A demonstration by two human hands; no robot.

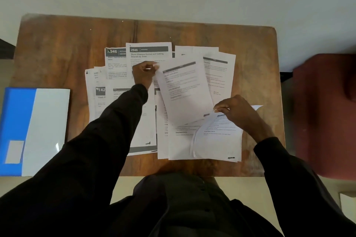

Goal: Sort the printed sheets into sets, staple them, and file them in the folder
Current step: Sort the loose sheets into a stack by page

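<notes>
Several printed sheets lie spread and overlapping over the middle of the wooden table (57, 48). My left hand (143, 74) pinches the top left corner of one lifted sheet (185, 92), which hangs tilted above the others. My right hand (235, 111) pinches the top edge of a curled sheet (215, 136) at the right front of the pile. Two sheets headed "2946 Kitchen" (149, 52) lie at the back. A blue and white folder (34, 131) lies shut at the table's left front edge. No stapler is in view.
A dark red seat (325, 113) stands right of the table. A pale wall or floor lies beyond the table's far edge. Bare wood shows at the table's back and far left.
</notes>
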